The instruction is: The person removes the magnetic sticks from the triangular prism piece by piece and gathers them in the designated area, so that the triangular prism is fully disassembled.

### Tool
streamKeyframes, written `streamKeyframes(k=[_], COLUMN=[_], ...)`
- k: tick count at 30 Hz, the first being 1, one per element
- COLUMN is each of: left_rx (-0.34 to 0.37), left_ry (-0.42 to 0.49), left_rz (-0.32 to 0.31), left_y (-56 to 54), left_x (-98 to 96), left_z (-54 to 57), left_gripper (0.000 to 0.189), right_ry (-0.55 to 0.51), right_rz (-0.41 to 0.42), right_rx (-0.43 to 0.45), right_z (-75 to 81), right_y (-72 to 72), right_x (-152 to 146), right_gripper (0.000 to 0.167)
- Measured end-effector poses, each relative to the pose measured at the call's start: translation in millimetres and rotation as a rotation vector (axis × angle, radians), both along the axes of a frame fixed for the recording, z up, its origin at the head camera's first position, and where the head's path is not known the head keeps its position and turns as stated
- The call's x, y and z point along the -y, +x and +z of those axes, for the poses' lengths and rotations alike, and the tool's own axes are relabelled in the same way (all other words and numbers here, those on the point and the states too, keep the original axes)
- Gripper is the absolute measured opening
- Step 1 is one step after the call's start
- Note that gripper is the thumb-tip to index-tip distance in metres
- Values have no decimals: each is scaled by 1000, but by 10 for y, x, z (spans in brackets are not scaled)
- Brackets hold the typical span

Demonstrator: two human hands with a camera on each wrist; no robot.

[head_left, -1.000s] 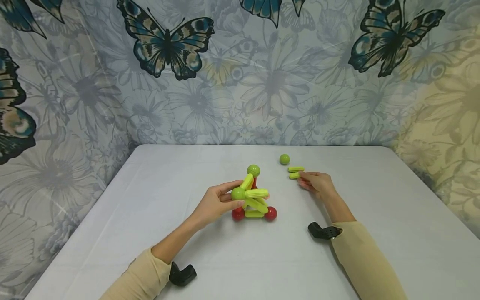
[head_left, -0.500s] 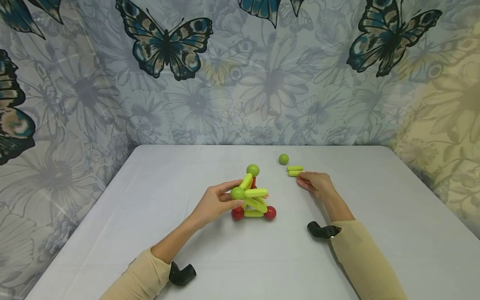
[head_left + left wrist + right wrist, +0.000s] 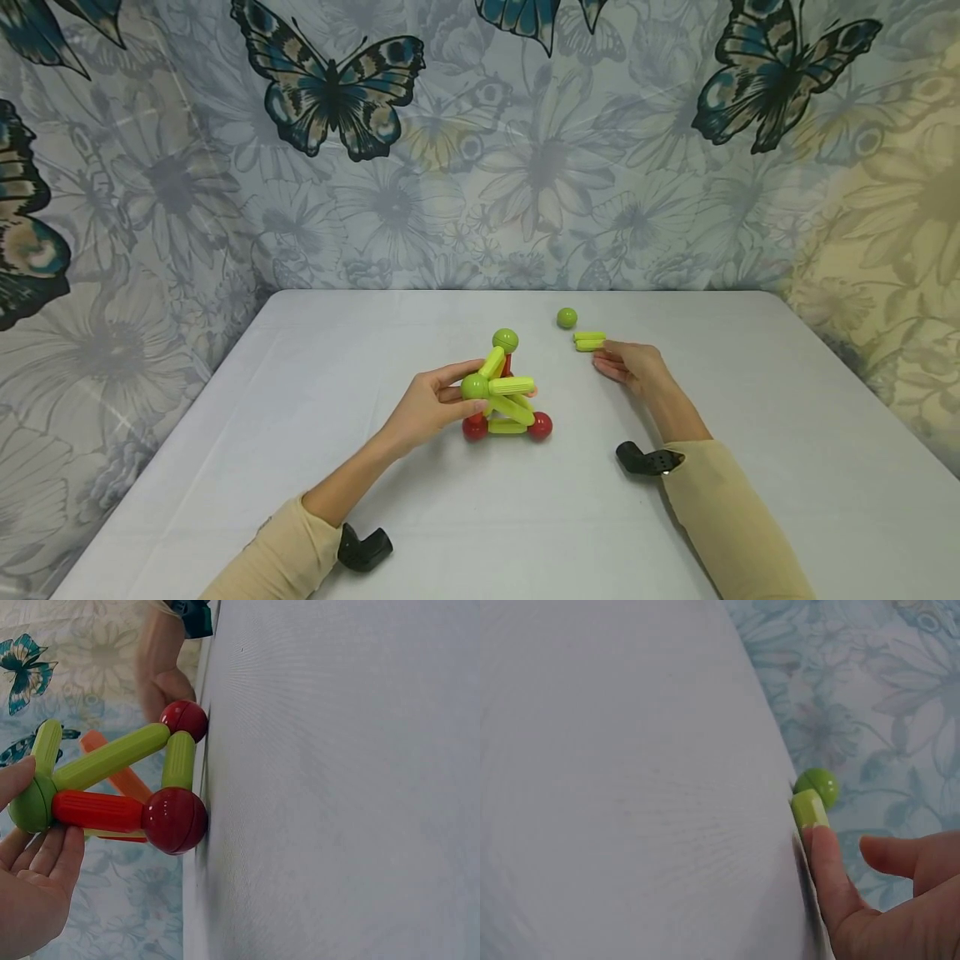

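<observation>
My left hand (image 3: 438,400) holds a ball-and-rod construction by its light green ball (image 3: 474,387), thumb on one side and fingers on the other. Yellow-green rods (image 3: 512,386) run from that ball, a second green ball (image 3: 506,340) tops the back, and glossy red balls (image 3: 540,426) sit at the base on the table. In the left wrist view a red rod (image 3: 97,810) and an orange rod (image 3: 129,778) also show. My right hand (image 3: 633,367) touches the end of the nearer of two loose yellow-green rods (image 3: 589,346) with a fingertip. Its thumb (image 3: 889,855) stands apart from the rod.
A loose green ball (image 3: 567,317) lies just behind the rods, near the back edge of the white table (image 3: 360,333). Patterned wall covering with butterflies (image 3: 337,92) rises behind. Black camera mounts (image 3: 364,550) hang at both wrists.
The nearer loose rod has shifted slightly away from me, against the farther one, with my right fingers at its end. My left hand and the construction stay in place.
</observation>
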State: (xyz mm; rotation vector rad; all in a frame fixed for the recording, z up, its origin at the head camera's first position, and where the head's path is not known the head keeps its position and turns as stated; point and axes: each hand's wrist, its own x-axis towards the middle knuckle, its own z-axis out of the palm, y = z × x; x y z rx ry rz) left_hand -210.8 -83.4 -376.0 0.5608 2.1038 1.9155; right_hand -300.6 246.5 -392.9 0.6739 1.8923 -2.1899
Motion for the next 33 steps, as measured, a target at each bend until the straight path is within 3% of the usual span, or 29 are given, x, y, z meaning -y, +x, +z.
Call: streamKeyframes(k=[4, 8, 16, 19, 33], left_rx=[-6, -5, -8, -7, -16], left_ry=[2, 6, -2, 2, 14], left_rz=[-1, -2, 3, 1, -1], left_y=[1, 7, 7, 8, 12], left_x=[5, 7, 2, -2, 2], left_z=[2, 12, 5, 9, 11], left_gripper=[57, 58, 58, 58, 57], right_ry=[36, 84, 257, 303, 352], right_rz=[6, 70, 334, 398, 808], right_rx=[0, -42, -231, -297, -540], right_z=[47, 116, 232, 264, 284], right_y=[4, 31, 102, 131, 227], right_x=[-11, -14, 89, 138, 337], right_gripper=[58, 59, 61, 60, 42])
